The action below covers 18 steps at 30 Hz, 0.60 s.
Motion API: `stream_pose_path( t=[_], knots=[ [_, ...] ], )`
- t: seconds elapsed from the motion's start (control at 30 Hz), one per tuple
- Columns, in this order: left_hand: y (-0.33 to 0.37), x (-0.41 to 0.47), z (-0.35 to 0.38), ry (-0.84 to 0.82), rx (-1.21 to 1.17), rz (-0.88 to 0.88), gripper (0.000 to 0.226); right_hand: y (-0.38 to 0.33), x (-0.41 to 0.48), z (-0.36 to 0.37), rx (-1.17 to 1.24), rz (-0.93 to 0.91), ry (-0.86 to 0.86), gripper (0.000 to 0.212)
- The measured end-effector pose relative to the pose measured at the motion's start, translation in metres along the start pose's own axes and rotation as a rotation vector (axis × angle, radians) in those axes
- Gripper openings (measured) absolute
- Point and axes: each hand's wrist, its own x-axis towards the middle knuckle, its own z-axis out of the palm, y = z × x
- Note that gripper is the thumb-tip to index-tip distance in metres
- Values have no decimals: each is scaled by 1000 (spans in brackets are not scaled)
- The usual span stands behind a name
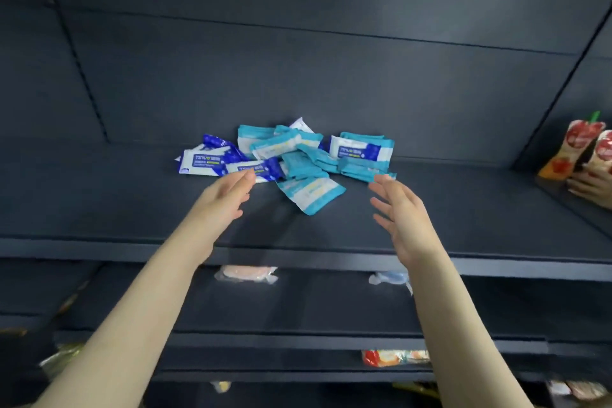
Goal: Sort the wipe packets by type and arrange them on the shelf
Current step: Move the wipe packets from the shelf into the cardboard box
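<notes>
A mixed heap of wipe packets lies on the dark shelf (99, 209) near its back wall. Dark blue and white packets (207, 161) sit on the heap's left side. Teal and white packets (364, 147) fill the middle and right, and one teal packet (311, 194) lies nearest the front. My left hand (225, 197) reaches in with fingers apart, its fingertips just at a dark blue packet on the left edge. My right hand (402, 212) is spread open at the heap's right edge, fingertips close to a teal packet. Neither hand holds anything.
At the far right, red and orange pouches (573, 149) stand beside a mirror-like side panel showing a hand's reflection. Lower shelves hold a pinkish pack (246, 273), a blue pack (392, 276) and a red and orange pack (394, 358).
</notes>
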Motion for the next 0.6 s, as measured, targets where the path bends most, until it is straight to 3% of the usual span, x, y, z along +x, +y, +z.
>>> stream_pose_path(
  t=[0.23, 0.33, 0.43, 0.6],
  knots=[
    [-9, 103, -14, 98, 124, 17, 35, 2, 129, 30, -205, -46, -56, 43],
    [-26, 138, -14, 118, 265, 42, 33, 19, 178, 41, -472, -144, -28, 34],
    [-52, 161, -13, 101, 430, 97, 36, 42, 205, 41, -788, -102, 83, 39],
    [-81, 188, -11, 131, 681, 198, 39, 52, 225, 17, -929, -28, 126, 40]
  ],
)
